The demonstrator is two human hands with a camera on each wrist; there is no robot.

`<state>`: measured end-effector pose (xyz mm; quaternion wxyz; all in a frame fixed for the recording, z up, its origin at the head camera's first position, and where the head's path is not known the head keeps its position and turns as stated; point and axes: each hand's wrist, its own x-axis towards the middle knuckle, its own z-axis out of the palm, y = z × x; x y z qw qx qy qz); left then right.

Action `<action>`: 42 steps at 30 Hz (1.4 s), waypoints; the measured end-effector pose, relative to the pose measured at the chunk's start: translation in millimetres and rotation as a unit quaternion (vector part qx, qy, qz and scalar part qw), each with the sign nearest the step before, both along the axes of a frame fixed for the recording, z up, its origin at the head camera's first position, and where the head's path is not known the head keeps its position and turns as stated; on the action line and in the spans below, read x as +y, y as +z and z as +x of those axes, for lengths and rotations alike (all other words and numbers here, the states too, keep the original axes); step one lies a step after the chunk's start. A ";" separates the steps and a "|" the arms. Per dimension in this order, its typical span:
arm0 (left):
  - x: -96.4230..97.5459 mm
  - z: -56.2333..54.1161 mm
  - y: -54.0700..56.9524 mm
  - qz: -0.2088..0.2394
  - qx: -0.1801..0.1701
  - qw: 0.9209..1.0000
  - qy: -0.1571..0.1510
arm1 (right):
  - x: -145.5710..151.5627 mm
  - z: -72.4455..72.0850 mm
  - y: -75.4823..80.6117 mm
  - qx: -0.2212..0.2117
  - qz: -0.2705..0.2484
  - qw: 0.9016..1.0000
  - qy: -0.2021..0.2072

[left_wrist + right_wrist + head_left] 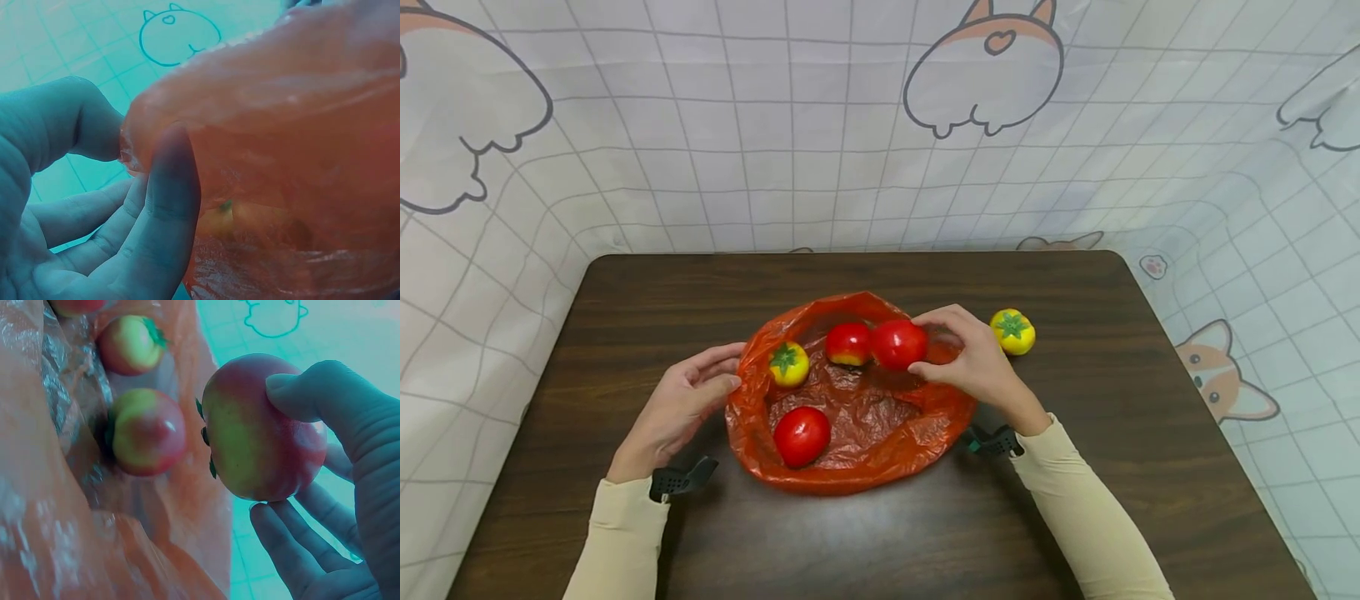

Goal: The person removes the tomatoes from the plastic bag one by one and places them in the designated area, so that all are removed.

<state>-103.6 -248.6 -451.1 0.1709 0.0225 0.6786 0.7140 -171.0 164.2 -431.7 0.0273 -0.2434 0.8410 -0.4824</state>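
A red plastic bag (850, 479) lies spread wide at the middle of the table. My left hand (688, 404) pinches its left rim between thumb and fingers; the left wrist view shows the thin film (281, 125) there. Over the bag's right side, my right hand (973, 358) holds a red tomato (900, 345) between thumb and fingertips. Its yellowish side and green calyx show in the right wrist view. Inside the bag sit a red tomato (802, 437) at the front, another red tomato (848, 344) at the back, and a yellow one with green leaves (788, 364) on the left.
One yellow tomato (1012, 332) with a green star-shaped top stands on the dark wooden table (700, 283), right of the bag and just beyond my right hand. Behind the table and along its sides hangs a white gridded curtain (820, 150) with cartoon dogs.
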 end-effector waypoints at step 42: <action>3.5 0.3 11.0 -0.077 -0.010 0.997 0.000 | 126.6 9.7 14.2 0.074 -0.002 0.982 -0.175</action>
